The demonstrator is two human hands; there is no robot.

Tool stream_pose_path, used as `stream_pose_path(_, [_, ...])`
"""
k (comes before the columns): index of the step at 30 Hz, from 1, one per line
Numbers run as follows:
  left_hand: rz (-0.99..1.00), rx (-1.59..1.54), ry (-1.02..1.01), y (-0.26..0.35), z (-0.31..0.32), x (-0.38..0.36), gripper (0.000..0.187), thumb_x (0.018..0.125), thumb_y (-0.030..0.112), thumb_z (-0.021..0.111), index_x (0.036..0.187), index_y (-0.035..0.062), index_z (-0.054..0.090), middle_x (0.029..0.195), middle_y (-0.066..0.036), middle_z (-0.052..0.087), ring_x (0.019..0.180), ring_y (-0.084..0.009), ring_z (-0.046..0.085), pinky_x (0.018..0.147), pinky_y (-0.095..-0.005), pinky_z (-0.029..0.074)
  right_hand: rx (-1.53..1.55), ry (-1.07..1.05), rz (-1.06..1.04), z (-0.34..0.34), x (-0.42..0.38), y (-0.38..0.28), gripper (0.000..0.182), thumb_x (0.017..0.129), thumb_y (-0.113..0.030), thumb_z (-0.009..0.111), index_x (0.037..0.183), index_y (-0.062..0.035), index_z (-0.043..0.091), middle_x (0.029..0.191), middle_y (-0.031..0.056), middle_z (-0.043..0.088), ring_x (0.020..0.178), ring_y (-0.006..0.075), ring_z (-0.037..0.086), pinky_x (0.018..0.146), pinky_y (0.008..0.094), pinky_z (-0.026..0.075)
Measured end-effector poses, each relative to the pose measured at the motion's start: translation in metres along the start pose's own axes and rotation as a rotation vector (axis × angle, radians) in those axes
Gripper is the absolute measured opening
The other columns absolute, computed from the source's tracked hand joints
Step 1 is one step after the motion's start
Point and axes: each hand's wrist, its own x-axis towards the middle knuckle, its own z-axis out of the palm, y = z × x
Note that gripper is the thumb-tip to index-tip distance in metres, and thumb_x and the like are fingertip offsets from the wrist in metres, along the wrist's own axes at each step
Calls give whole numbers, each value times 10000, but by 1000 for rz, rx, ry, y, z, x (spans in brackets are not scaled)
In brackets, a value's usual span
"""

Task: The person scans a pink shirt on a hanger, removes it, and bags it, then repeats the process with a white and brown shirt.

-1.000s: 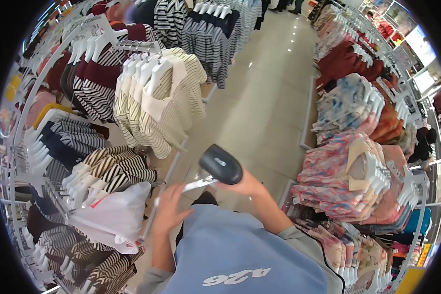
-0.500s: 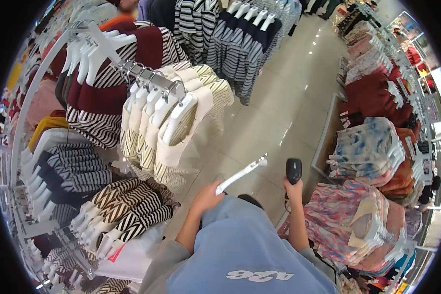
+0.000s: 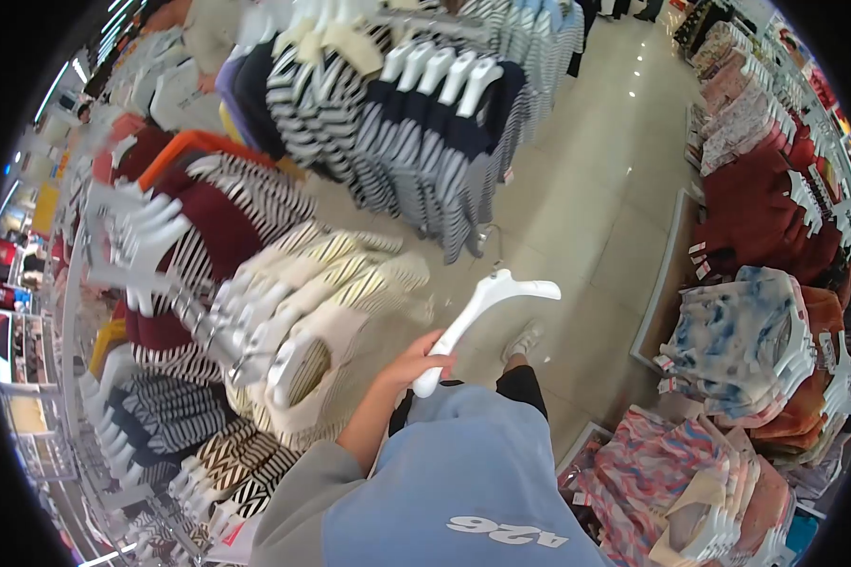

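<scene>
My left hand (image 3: 414, 362) is closed around one end of a white hanger (image 3: 483, 304), in front of my blue sweatshirt. The hanger's other arm points right over the tiled floor, with its metal hook up. Just left of this hand hang cream patterned garments (image 3: 345, 331) on a metal rail. My right hand is out of view, and so is the black scanner.
Striped navy tops (image 3: 432, 142) hang on a rack ahead. Maroon and striped garments (image 3: 208, 222) fill the left. Along the right stand racks with blue-and-white (image 3: 738, 331) and pink patterned clothes (image 3: 648, 463). A tiled aisle (image 3: 577, 227) runs between them.
The view has shifted, and the hanger now shows its full width with its hook up. My right hand, which held a black scanner, has left the view. My foot now shows on the floor.
</scene>
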Motion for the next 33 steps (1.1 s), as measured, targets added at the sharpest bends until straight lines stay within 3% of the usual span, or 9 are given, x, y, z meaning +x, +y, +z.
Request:
stream_pose_path(3, [-65, -76, 9, 39, 26, 49, 513, 831, 96, 575, 1316, 36, 418, 762, -33, 556, 645, -120, 544, 600, -255, 437, 96, -14, 17, -21, 45, -41, 104, 754, -124, 644, 786, -75, 559, 607, 43, 527, 483, 156, 520, 448, 312, 411])
stream_pose_path(10, [-4, 24, 57, 99, 94, 173, 523, 825, 88, 560, 1316, 7, 396, 770, -45, 542, 625, -125, 534, 605, -246, 432, 321, -50, 17, -67, 162, -157, 98, 761, -120, 636, 779, -71, 553, 603, 43, 517, 481, 156, 514, 453, 313, 415])
stream_pose_path(15, [58, -100, 135, 121, 120, 224, 500, 793, 62, 543, 1275, -3, 426, 807, -62, 560, 657, -125, 554, 591, -249, 445, 395, -61, -66, -80, 228, -276, 121, 756, -82, 624, 781, -16, 525, 638, 60, 518, 498, 161, 516, 465, 289, 423])
stream_pose_path(20, [102, -282, 175, 134, 123, 289, 499, 787, 69, 490, 1272, -22, 413, 790, -83, 562, 647, -144, 558, 593, -257, 463, 255, -171, 4, -68, 286, -334, 117, 753, -62, 628, 793, -2, 534, 631, 59, 516, 499, 160, 519, 462, 291, 429])
stream_pose_path(23, [102, -400, 154, 153, 117, 383, 495, 794, 91, 463, 1273, -24, 409, 779, -97, 564, 633, -155, 559, 579, -263, 467, 113, -203, -1, -74, 331, -368, 131, 745, -64, 651, 767, 8, 545, 619, 65, 533, 479, 170, 526, 448, 308, 432])
stream_pose_path(26, [35, -424, 152, 183, 112, 460, 497, 794, 107, 443, 1275, -12, 409, 777, -109, 567, 601, -163, 553, 552, -273, 467, 56, -68, 57, -106, 358, -391, 143, 739, -69, 662, 771, 7, 546, 609, 74, 544, 476, 180, 537, 446, 318, 436])
stream_pose_path(29, [179, -438, 5, 243, 127, 538, 564, 754, 128, 405, 1301, -11, 415, 765, -112, 558, 576, -170, 544, 526, -282, 464, 86, -18, 114, -145, 372, -425, 159, 744, -88, 672, 749, 11, 547, 600, 84, 550, 485, 185, 550, 441, 327, 430])
stream_pose_path(33, [208, -391, -8, 314, 155, 623, 653, 711, 197, 424, 1321, -35, 397, 732, -111, 533, 570, -173, 524, 529, -276, 440, 179, 105, 182, -161, 394, -480, 181, 765, -100, 662, 704, 17, 539, 607, 94, 554, 479, 183, 538, 443, 331, 419])
